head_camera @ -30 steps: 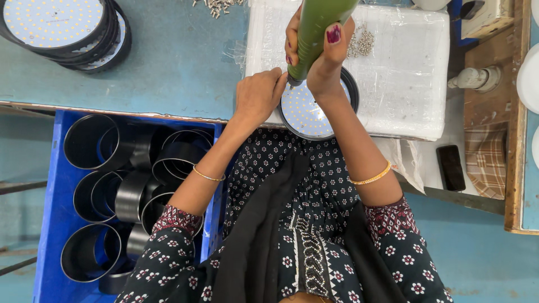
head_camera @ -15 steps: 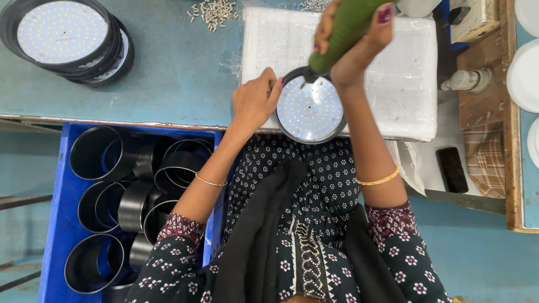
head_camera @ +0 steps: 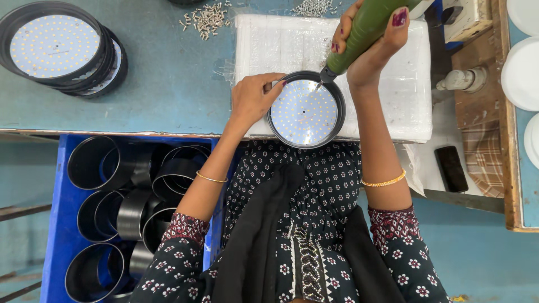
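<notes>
At two o'clock of the round lamp [head_camera: 306, 112], right hand [head_camera: 370, 47] grips green driver [head_camera: 368, 28] tight, tip angled down-left onto rim; left hand [head_camera: 255, 98] pinches opposite edge.

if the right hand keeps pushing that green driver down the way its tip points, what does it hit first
Most likely the white LED board inside the round black housing; the green driver in the right hand angles at its upper right edge.

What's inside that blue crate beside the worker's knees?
The blue crate holds black round housings, empty and lying loosely. The left arm covers its right edge.
</notes>
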The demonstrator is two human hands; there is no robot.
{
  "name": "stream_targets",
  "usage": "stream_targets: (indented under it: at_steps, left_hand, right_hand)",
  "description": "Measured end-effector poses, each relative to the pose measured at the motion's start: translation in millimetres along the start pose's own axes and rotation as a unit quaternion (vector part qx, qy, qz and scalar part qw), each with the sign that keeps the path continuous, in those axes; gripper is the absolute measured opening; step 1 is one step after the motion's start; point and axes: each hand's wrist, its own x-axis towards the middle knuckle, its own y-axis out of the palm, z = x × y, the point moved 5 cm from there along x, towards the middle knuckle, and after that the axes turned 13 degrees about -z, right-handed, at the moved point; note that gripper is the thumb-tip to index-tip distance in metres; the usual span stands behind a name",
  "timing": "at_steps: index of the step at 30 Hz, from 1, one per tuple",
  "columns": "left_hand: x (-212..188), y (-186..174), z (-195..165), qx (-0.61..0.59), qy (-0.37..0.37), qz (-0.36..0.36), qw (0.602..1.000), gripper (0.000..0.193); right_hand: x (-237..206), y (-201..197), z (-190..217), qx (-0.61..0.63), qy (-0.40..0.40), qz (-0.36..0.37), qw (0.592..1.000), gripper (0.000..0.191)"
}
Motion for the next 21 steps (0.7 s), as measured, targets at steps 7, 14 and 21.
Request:
stream_targets:
  at_steps: [7, 14, 21]
  left_hand:
    - [1.5, -5.1, -6.4, 0.003, 0.008, -0.011, 1.000, 0.027]
    - [-1.5, -3.3, -9.8, -0.003, 0.010, -0.024, 1.000, 0.026]
    - [-6.4, -4.3, -12.5, -0.018, 0.007, -0.023, 1.000, 0.024]
  right_hand:
    - [1.0, 9.6, 8.1, 0.004, -0.003, 0.013, 1.000, 0.071]
    - [-8.9, 19.8, 11.1, -0.086, -0.087, -0.019, 0.992, 0.022]
    - [-16.1, 19.7, 7.5, -0.090, -0.090, -0.005, 0.992, 0.018]
